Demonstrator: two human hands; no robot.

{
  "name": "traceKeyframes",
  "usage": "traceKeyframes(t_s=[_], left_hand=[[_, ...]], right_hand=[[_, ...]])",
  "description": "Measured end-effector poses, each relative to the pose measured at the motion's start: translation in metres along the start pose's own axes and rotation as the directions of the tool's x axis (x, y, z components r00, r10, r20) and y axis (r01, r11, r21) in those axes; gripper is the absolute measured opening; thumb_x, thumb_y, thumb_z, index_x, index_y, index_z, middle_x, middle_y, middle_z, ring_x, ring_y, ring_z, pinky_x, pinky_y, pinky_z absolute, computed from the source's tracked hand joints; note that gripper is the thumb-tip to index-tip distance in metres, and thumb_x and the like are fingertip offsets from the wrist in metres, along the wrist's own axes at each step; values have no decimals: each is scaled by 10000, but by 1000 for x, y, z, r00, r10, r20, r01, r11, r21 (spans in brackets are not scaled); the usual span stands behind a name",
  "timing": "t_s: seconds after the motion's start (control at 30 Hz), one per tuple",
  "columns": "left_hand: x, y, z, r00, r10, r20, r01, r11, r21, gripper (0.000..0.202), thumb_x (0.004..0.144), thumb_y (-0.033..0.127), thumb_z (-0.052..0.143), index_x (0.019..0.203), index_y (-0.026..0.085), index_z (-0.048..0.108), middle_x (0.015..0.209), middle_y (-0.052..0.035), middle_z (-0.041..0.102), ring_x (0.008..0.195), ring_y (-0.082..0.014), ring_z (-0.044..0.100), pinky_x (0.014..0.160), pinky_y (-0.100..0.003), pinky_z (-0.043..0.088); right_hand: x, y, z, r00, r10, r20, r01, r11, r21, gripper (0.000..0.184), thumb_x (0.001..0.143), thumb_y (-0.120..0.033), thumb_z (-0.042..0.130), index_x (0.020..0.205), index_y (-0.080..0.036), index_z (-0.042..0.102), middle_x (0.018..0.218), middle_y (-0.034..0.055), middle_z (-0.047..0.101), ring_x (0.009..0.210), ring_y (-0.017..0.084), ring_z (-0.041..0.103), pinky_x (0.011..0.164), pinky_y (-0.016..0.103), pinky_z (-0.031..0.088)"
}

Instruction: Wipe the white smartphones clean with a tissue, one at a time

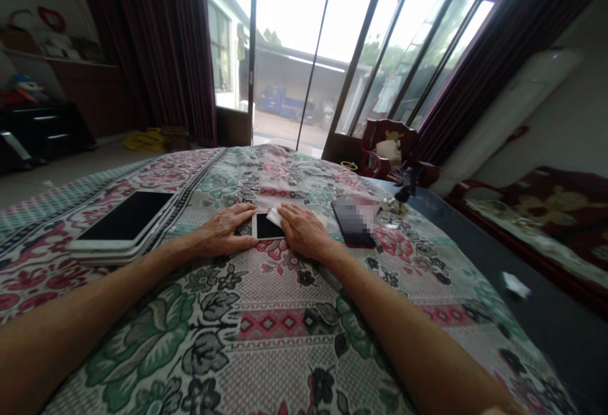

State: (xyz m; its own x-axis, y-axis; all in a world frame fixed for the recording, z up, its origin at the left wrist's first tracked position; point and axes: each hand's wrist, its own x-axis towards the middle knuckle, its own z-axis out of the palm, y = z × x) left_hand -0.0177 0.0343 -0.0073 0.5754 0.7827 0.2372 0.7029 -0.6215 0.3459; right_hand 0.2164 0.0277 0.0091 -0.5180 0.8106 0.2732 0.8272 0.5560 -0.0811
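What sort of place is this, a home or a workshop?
Probably a room in someone's home: a flowered cloth lies spread out, dark red curtains flank tall glass doors, and a carved wooden chair stands by them.

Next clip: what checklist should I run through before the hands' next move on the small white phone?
1. Left hand touches the white phone at its left edge: ok.
2. Right hand rests on the white wipe at the phone's top edge: ok.
3. Phone lies flat on the floral cloth: ok.
4. Dark phone apart from the right hand: ok.
5. Stacked tablets clear of both hands: ok.
6. Phone screen clean: cannot tell.
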Motion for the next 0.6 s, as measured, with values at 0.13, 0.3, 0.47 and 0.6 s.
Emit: traceKeyframes(t_s=[0.13, 0.3, 0.47, 0.6], left_hand=[[0, 3, -3, 1000, 12, 4, -12, 1000, -14, 666, 822, 511, 550, 1406, 206, 451, 1438, -136, 463, 1316, -343, 408, 1100, -476, 317], [0, 4, -3, 1000, -5, 8, 5, 1000, -9, 652, 825, 518, 547, 1381, 186, 468, 1453, -136, 444, 1333, -332, 390, 1110, -463, 304], [0, 7, -4, 1000, 21, -7, -21, 1000, -8, 610, 822, 496, 571, 1348, 196, 498, 1428, -129, 472, 1310, -318, 416, 1105, -447, 317], [-1, 6, -3, 1000, 27, -11, -27, 1000, -5, 577, 837, 491, 560, 1338, 211, 501, 1428, -137, 473, 1318, -316, 408, 1111, -441, 311]], right_hand=[[-1, 5, 0, 996, 86, -6, -86, 996, -13, 389, 979, -251, 340, 1311, -176, 529, 1419, 104, 502, 1320, 250, 440, 1081, 446, 371], [-8, -15, -2, 998, -66, 12, 66, 998, -18, 405, 983, -266, 334, 1346, -196, 502, 1453, 75, 469, 1342, 223, 415, 1098, 406, 355], [-10, -30, -2, 980, -198, 19, 198, 980, 0, 430, 984, -268, 331, 1388, -210, 467, 1473, 49, 447, 1358, 193, 391, 1122, 370, 317], [-5, -24, 0, 982, -189, 5, 189, 982, 5, 423, 990, -265, 316, 1376, -202, 477, 1460, 57, 463, 1350, 191, 400, 1117, 374, 322]])
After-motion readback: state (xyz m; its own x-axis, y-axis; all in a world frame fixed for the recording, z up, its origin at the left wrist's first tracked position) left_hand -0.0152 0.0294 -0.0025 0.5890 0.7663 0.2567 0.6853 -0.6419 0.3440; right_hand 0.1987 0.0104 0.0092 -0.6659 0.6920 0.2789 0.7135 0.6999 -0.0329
